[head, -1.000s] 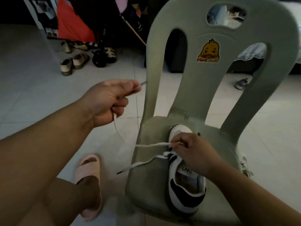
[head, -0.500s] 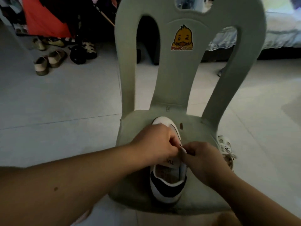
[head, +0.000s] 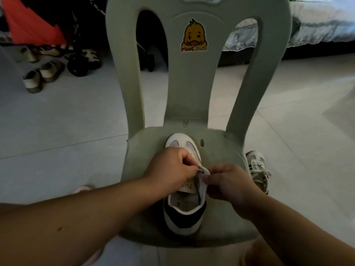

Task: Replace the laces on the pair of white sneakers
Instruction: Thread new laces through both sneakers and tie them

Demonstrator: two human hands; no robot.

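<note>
The left hand [head: 172,167] has its fingers curled, thumb and forefinger pinching at the top edge of the sneaker [head: 184,214]'s eyelet flap; whether a lace tip sits between them is too small to tell. The right hand [head: 230,183], also curled, pinches the same white flap from the other side. The two hands nearly touch. The sneaker lies on the seat of a green plastic chair [head: 146,189], toe toward the backrest. A second sneaker [head: 257,169], laced, stands on the floor just right of the chair.
</note>
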